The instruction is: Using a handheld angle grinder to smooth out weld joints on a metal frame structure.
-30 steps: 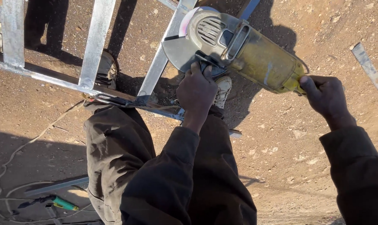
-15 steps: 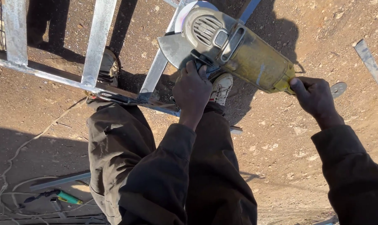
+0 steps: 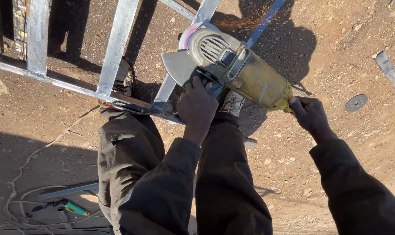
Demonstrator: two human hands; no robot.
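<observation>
Left hand (image 3: 197,104) is wrapped tight round the grinder (image 3: 232,69) side grip just behind the guard; right hand (image 3: 310,115) is closed on its tail end. Grinder sits tilted over a flat bar of the frame (image 3: 119,39), its disc at the bar, sparks flying beyond. It looks heavy, rigid and prone to kick, so both ends want a firm hold. Yellow scuffed body, grey vented head, grey guard.

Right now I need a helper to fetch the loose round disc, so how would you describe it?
Start at the yellow grinder held over the metal frame. Go past the right hand at its tail, onto the bare dirt. The disc lies flat there: small, grey and round, unlike the long straight metal strip just beyond it.
</observation>
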